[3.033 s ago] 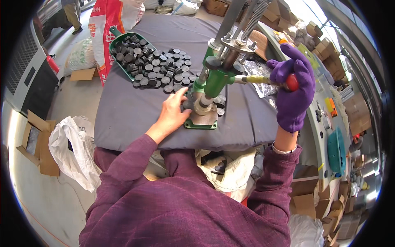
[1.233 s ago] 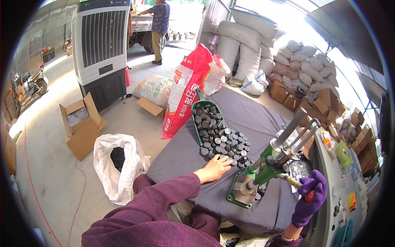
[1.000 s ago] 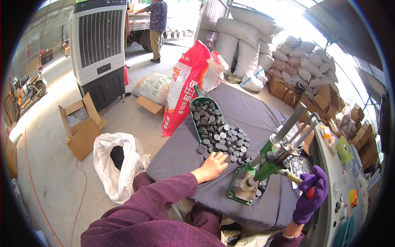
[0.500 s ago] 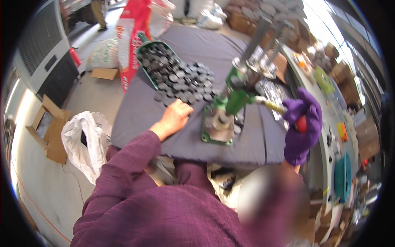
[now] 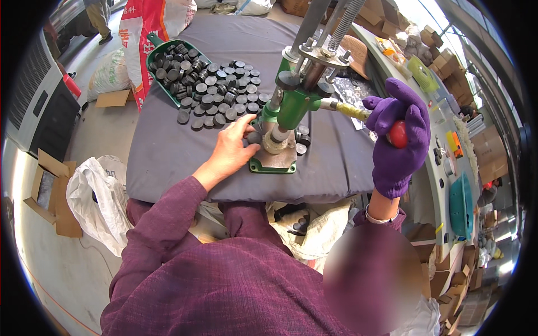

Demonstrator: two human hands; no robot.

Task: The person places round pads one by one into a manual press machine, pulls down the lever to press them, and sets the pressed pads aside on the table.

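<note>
A green hand press [image 5: 294,106] stands on the cloth-covered table, its metal base plate in front of me. Beside that base, my left hand [image 5: 225,150] pinches a small black disc [image 5: 254,138] between thumb and fingers, close to the round die [image 5: 275,143] under the ram. My right hand [image 5: 399,137], in a purple knitted glove, is wrapped round the red ball knob [image 5: 398,134] of the press lever [image 5: 348,110]. Left of the press, a heap of black discs [image 5: 224,92] spills out of a green scoop [image 5: 178,71].
Several discs [image 5: 302,140] lie right of the base. A red and white sack [image 5: 143,42] rises past the scoop. To the right runs a long bench with a teal basket [image 5: 462,207]. A white bag [image 5: 98,199] and an open carton [image 5: 53,193] are on the floor at left.
My left hand has moved from the near edge of the heap to the press base and now shows a disc in its fingers. My right hand stays on the knob. The view has shifted.
</note>
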